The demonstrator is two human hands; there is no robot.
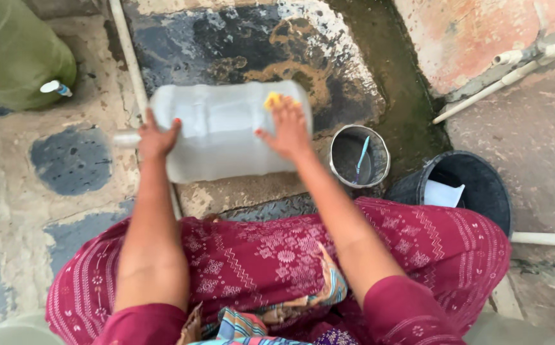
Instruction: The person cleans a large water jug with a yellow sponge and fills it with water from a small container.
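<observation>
On the wet, patchy concrete floor [79, 160] in front of your knees, a big translucent water jug [226, 131] lies on its side, neck pointing left. Its lower edge is blurred, and your arms cover part of its front. At the far left corner a green jug [12, 51] is cut off by the frame. Near the right edge, a black bucket [482, 185] holds something white, hard to make out. Beside it a small grey pail [359, 156] holds a blue-handled brush. Your left hand [155, 137] grips the jug near its neck; your right hand [288, 128] presses a yellow sponge [272, 100], mostly hidden, against its side.
</observation>
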